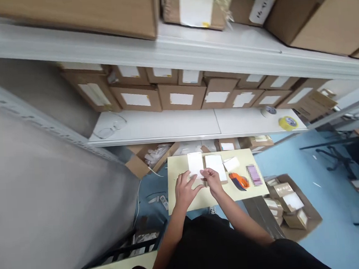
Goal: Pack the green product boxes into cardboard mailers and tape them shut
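Note:
A white paper label [195, 163] lies at the middle of the pale yellow table [179, 202]. At its lower left edge is my left hand [184, 190], thumb and fingers spread apart, fingertips touching the paper. My right hand [212, 180] pinches the label's lower right corner between thumb and fingers. Just right of the label is a small brown cardboard box [224, 182] with a white label [215, 167] on top; my right hand partly covers it. Farther right lie white paper pieces [231, 163], an orange and dark blue tape dispenser [239, 181] and a blurred purple object [255, 174].
A white shelf [172, 124] crosses behind the table, holding labelled cardboard boxes [183, 96], glasses [107, 131] and yellow tape [287, 123]. An upper shelf [192, 47] juts overhead. Right of the table, a large carton [311, 219] holds several small boxes. A grey wall [48, 193] borders the left.

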The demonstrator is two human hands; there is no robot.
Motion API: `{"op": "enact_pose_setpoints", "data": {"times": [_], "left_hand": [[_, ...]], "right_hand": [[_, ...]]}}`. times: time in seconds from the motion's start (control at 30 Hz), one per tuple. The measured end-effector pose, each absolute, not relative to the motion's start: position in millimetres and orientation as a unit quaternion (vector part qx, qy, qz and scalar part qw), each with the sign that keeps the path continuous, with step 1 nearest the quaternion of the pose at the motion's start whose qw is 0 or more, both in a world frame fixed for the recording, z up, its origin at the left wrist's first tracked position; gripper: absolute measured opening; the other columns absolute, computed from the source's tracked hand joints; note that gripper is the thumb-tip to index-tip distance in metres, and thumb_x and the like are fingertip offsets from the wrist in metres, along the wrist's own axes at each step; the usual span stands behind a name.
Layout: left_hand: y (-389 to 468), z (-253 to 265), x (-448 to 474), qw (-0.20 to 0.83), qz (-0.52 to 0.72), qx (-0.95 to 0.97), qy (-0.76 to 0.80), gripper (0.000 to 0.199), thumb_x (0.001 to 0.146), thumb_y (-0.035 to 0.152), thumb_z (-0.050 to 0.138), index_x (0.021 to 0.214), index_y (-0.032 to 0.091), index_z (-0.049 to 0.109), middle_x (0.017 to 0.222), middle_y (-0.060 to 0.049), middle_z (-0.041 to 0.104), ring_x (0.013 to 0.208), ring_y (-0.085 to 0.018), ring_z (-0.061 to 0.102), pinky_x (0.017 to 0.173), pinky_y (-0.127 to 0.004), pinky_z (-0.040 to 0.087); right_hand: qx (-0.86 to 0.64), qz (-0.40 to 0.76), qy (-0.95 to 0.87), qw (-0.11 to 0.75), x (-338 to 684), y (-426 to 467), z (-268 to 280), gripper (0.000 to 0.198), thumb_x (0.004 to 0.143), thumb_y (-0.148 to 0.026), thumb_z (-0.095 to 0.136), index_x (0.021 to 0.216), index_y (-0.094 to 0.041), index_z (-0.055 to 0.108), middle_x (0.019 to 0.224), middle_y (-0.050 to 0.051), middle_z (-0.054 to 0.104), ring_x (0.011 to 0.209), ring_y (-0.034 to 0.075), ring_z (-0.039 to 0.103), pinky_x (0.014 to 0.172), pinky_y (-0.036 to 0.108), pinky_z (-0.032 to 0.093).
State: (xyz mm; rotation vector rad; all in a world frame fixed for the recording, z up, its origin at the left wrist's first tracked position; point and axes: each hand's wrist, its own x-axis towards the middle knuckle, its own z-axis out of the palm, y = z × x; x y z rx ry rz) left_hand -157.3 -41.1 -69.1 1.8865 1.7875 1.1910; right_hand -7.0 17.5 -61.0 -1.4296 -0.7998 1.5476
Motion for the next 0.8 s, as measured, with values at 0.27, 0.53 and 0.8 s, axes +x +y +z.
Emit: {"op": "enact_pose_setpoints", "data": {"times": [0.27,0.53,0.8], "left_hand": [[-2.2,-126.9,-75.8,0.475,0.479,0.415,0.611,0.029,0.082,0.048,0.074,0.084,0.022,0.061,0.076,0.000,0.067,0.073,-0.017,0.066,0.067,-0.026,0.052],[1.3,-189.6,4.6,0.462,0.385,0.386,0.700,0.020,0.076,0.034,0.072,0.073,0.023,0.056,0.069,0.003,0.063,0.068,-0.016,0.063,0.069,-0.025,0.047],[12.1,-207.4,47.3,0.379,0.259,0.391,0.798,0.017,0.081,0.024,0.071,0.074,0.024,0.056,0.075,0.002,0.069,0.076,-0.017,0.067,0.072,-0.025,0.045]], "right_hand": [[-0.599,0.619,-0.279,0.425,92.3,11.9,-97.3,0.043,0.062,-0.057,0.089,0.077,-0.020,0.074,0.076,0.003,0.073,0.072,0.018,0.065,0.066,0.029,0.052],[-0.689,0.498,-0.390,0.355,161.1,19.1,-179.5,0.042,0.068,-0.062,0.073,0.073,-0.020,0.070,0.064,0.001,0.065,0.061,0.019,0.058,0.059,0.031,0.047],[-0.728,0.398,-0.472,0.299,186.8,28.1,-228.0,0.028,0.078,-0.037,0.063,0.102,-0.023,0.057,0.057,-0.007,0.057,0.058,0.022,0.060,0.060,0.028,0.041]]}}
